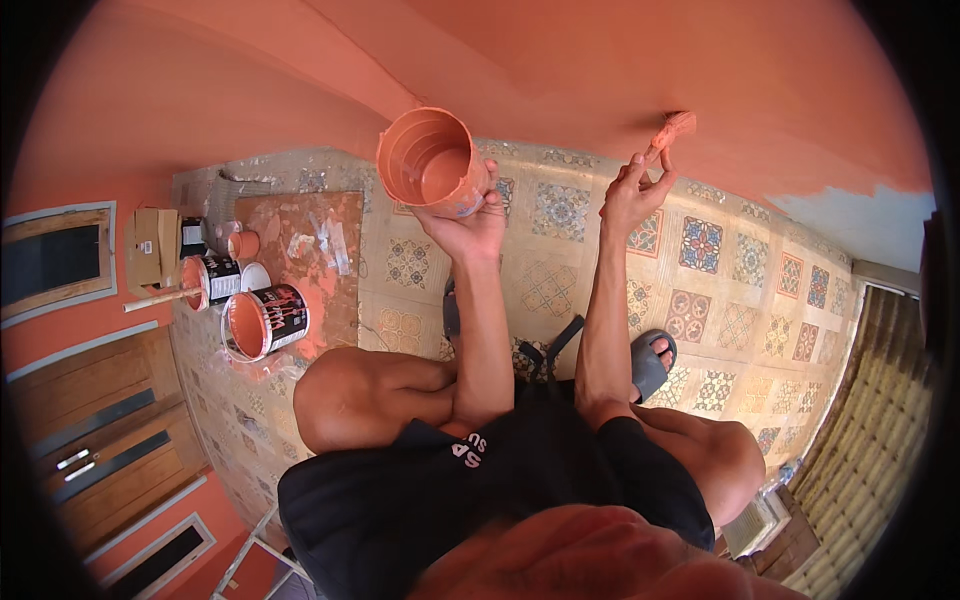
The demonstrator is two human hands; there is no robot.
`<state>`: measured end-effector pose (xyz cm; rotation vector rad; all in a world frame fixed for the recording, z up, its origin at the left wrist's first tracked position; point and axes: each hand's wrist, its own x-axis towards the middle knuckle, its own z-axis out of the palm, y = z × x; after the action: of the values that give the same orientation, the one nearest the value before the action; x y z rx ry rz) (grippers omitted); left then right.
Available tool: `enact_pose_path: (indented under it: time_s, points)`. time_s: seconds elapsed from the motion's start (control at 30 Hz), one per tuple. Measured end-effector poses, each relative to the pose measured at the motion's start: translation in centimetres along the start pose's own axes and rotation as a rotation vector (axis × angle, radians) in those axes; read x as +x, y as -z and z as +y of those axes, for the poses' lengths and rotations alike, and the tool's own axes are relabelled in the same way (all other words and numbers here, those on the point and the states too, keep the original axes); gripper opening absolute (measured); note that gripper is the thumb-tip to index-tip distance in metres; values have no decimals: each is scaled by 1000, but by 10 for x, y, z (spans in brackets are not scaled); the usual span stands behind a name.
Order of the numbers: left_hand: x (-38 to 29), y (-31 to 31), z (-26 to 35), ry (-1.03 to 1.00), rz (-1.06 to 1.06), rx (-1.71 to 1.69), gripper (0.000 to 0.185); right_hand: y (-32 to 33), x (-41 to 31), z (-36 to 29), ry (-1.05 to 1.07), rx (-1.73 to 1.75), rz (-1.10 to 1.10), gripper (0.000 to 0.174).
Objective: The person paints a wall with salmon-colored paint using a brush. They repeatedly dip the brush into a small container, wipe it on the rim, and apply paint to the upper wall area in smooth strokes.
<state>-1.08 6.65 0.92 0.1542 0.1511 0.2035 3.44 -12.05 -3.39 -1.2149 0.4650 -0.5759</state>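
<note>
My left hand (476, 225) holds up a plastic paint pot (433, 161) from below and the side; its inside is coated with orange-coral paint, with some at the bottom. My right hand (637, 187) grips the handle of a paintbrush (675, 129), whose bristles are covered in the same paint and lie at the wall. The wall (570, 67) before me is painted orange, and a pale blue-white patch (862, 214) shows at its right part.
Two paint buckets (268, 321), one with a stick (161, 299) in it, stand at the left beside a paint-smeared board (330, 292). A small pot (244, 244) and a cardboard box (153, 247) are near them. Patterned tiles (561, 210) cover the floor. A ladder (251, 551) stands lower left.
</note>
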Motion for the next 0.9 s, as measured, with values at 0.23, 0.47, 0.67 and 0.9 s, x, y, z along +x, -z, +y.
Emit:
enact_pose_path:
  time_s: [0.23, 0.47, 0.67, 0.9]
  points:
    - [2, 2, -12, 42, -18, -44, 84, 3, -38, 16, -292, -296, -645, 37]
    - [2, 3, -16, 146, -87, -78, 81, 99, 49, -64, -199, 98, -49, 35]
    - [4, 7, -24, 182, -140, -13, 84, 70, 48, -41, -1, 14, 176, 32]
    - [6, 1, -41, 231, -165, -19, 83, 33, -9, -16, -148, -285, -452, 37]
